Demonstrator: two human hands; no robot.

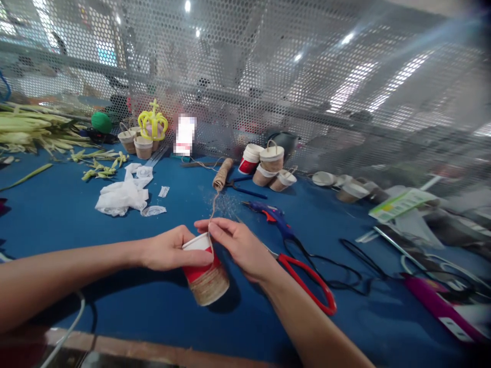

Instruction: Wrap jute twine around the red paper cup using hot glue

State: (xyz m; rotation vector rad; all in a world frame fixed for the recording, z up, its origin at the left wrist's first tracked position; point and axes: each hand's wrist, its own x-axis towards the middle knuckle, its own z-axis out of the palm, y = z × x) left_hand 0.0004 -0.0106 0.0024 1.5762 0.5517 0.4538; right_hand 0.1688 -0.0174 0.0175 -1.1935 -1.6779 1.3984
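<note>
My left hand [169,250] is wrapped round a red and white paper cup [203,273], tilted with its base toward me; the cup's lower part is covered in wound jute twine. My right hand [238,245] pinches the twine [213,207] against the cup's rim. That strand runs up the blue table [57,214] to a spool of twine [222,175]. Red-handled scissors [310,281] lie just right of my right wrist, partly hidden by it.
A blue glue gun [274,214] with a black cord lies right of centre. Several twine-wrapped cups [270,166] stand at the back, with a yellow crown [153,122], white crumpled paper [123,194] and green leaves [30,130] to the left. A perforated metal screen closes the far side.
</note>
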